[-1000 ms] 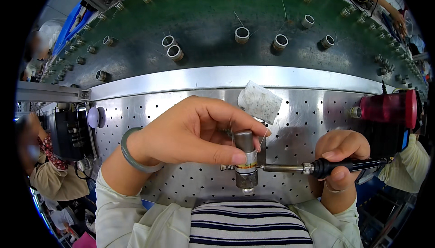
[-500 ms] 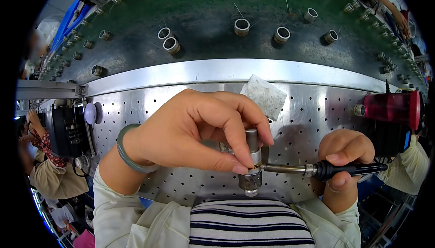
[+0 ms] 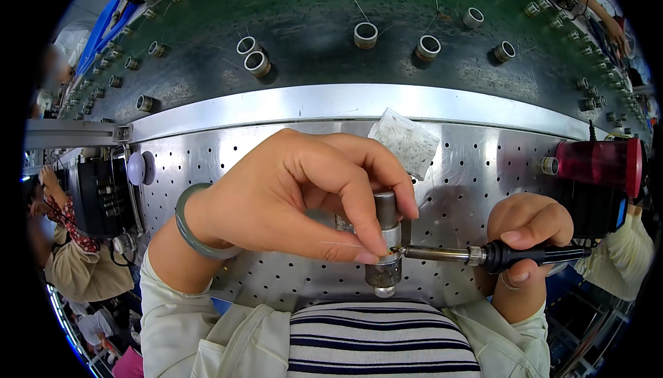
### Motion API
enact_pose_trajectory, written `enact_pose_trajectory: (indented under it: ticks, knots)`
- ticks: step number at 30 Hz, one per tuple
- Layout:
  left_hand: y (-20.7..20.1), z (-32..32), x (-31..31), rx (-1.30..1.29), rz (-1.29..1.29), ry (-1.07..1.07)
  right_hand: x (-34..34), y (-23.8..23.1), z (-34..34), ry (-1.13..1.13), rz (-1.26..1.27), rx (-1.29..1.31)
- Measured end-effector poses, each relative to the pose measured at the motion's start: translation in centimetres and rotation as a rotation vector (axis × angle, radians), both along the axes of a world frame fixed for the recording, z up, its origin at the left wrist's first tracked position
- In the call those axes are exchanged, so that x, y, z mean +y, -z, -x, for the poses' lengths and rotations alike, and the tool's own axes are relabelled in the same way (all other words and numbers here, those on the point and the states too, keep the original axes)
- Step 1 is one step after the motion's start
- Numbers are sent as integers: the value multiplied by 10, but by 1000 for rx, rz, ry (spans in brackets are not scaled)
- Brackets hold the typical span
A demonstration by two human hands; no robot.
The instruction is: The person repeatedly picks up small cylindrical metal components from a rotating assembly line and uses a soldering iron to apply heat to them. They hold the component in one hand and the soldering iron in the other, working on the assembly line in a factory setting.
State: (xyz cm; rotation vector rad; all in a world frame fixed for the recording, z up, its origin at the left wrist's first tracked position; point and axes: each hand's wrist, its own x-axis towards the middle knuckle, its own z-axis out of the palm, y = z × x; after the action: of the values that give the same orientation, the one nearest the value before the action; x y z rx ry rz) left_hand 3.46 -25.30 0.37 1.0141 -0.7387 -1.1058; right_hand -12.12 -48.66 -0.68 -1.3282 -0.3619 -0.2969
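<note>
An upright metal cylinder fixture (image 3: 384, 278) stands on the perforated metal bench in front of me, with a shiny ring-like section around its middle. My left hand (image 3: 311, 198) reaches over it from the left, thumb and forefinger closed in a pinch against its side. A thin wire (image 3: 338, 243) runs across the thumb into that pinch; the small part at the fingertips is mostly hidden. From the right, my right hand (image 3: 532, 233) grips a soldering iron (image 3: 497, 257) by its black handle. The iron's tip touches or nearly touches the cylinder beside my left fingertips.
A stained white pad (image 3: 405, 144) lies behind my left fingers. Beyond the bench's metal rail (image 3: 311, 103) runs a green belt (image 3: 311, 53) carrying several metal rings (image 3: 365, 35) with thin wires. At right lies a red translucent container (image 3: 597, 165); at left stands a black box (image 3: 97, 198).
The iron's tip stays at the cylinder, and both hands have barely moved. A thin wire now shows across my left thumb. The rings on the belt appear slightly shifted.
</note>
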Motion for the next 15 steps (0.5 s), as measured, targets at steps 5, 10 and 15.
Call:
enact_pose_trajectory:
  ticks: [5,10,15]
  knots:
    - [1,0,-1,10,8,3,0,-1,-1,-9,15,-9]
    - [5,-5,-1,16,62,68,-4,-1,-3,-46,57,-44]
    - [-5,-4,-4,199,-89,61,-4,-3,-4,-49,91,-66]
